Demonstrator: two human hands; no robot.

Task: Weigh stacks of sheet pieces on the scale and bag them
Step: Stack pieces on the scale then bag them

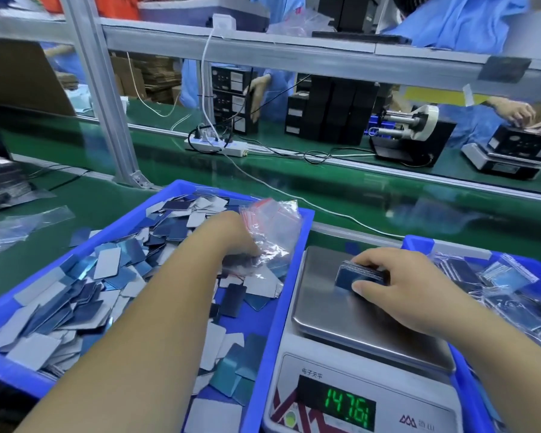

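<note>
**At the bench's near edge: weighing a stack**

Along the near edge, largest first: a blue bin [132,226] of loose blue and grey sheets [107,270] on the left, then a scale [366,326] reading 147.61. On the scale's pan, the right hand [400,276] pinches a stack [359,273] between thumb and curled fingers. The left hand [231,235] reaches into clear bags [272,226] at the bin's far right corner; its fingers are hidden. Best practice, likely: let go of the stack fully before trusting the reading.
</note>
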